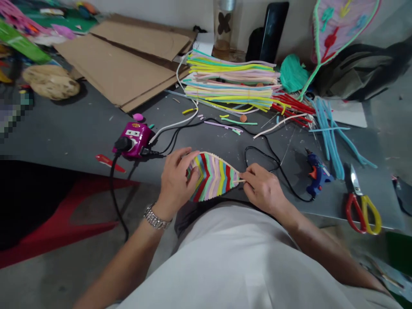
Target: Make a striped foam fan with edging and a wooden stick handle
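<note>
Nearest is a plain white shirt (231, 257). Just beyond it, by the near edge of the grey desk (77, 137), a leaf-shaped piece of multicoloured fuzzy stems in chevron stripes (214, 176) sits between two hands. The left hand (178, 182), above a silver metal-link watch (156, 217), has thumb and fingers clamped on its left end; the fingers of the right hand (262, 186) pinch its pointed right end. Scissors with red and yellow handles (362, 204) lie to the right, then a dark blue glue gun (317, 174); to the left stands a magenta socket block (135, 137). Farther back are bundled pastel and yellow fuzzy stems (230, 94), flat brown cardboard sheets (119, 68) and an upright black phone (276, 32).
</note>
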{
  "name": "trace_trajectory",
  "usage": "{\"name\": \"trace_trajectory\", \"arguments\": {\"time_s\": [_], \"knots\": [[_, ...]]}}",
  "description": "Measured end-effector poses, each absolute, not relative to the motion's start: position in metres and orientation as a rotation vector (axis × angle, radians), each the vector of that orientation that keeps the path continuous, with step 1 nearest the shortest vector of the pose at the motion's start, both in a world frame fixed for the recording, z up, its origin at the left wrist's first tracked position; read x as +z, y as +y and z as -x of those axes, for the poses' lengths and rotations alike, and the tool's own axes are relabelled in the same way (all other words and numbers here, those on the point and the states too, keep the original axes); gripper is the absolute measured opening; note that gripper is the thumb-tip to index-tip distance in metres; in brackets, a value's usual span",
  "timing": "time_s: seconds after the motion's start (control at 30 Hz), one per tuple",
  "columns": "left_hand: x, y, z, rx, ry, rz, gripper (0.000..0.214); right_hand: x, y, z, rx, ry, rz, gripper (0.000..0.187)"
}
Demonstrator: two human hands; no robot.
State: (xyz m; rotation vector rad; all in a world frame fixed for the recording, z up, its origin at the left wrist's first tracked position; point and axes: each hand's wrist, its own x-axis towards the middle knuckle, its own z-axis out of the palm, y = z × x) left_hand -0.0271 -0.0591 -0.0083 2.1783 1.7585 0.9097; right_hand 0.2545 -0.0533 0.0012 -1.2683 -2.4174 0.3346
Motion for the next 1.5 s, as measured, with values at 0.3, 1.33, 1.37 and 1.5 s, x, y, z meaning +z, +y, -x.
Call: {"name": "trace_trajectory", "arguments": {"time_s": [0.3, 1.33, 1.37, 1.5], "knots": [[-0.001, -0.073, 0.052, 1.047, 1.857, -2.004, 0.03, 0.03, -0.016, -0.255, 0.934, -1.603, 1.364, 0.017], [-0.021, -0.078, 0.058, 1.356, 1.857, -1.322, 0.034, 0.034, 0.123, -0.275, -0.095, -2.314, 1.71, 0.017], [-0.022, -0.078, 0.059, 1.37, 1.85, -1.281, 0.034, 0.035, 0.135, -0.271, -0.109, -2.313, 1.725, 0.018], [-0.023, -0.079, 0.062, 1.423, 1.804, -1.198, 0.035, 0.044, 0.178, -0.269, -0.167, -2.29, 1.821, 0.027]]}}
